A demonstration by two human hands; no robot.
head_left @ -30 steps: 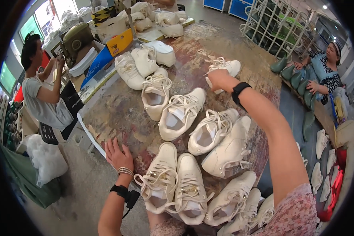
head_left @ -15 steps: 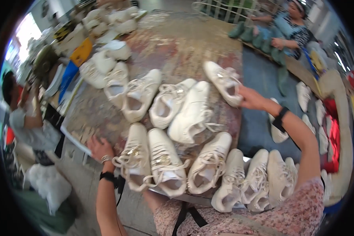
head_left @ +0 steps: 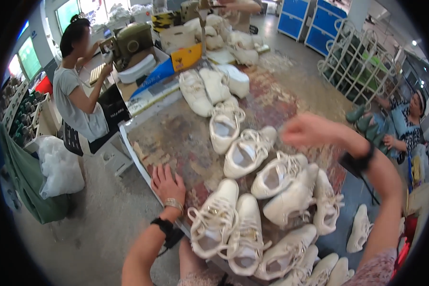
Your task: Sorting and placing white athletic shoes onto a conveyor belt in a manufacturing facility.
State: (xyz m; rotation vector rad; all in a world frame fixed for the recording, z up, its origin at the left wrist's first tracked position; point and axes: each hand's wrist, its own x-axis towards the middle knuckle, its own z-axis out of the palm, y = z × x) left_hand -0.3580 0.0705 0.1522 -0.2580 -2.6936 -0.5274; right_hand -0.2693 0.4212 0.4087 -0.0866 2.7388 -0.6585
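My left hand lies flat on the table's near left edge, fingers spread, holding nothing. Over the table beyond the shoes hovers my right hand, smeared by motion, its fingers hard to make out. Below and left of it sits a cream lace-up sneaker. Another sneaker stands beside one tipped on its side. To their right stands a sneaker with loose laces. Nearest my left hand is a sneaker with a shiny ornament, next to a matching one.
The worn table carries more cream shoes at its far left. A blue and yellow box piece lies beyond them. One person works at a machine on the left; another person handles green shoes at right. A white wire rack stands behind.
My right hand has let go of the sneaker at the right and moved left across the table. The view has swung left and up. My left hand stays on the table edge.
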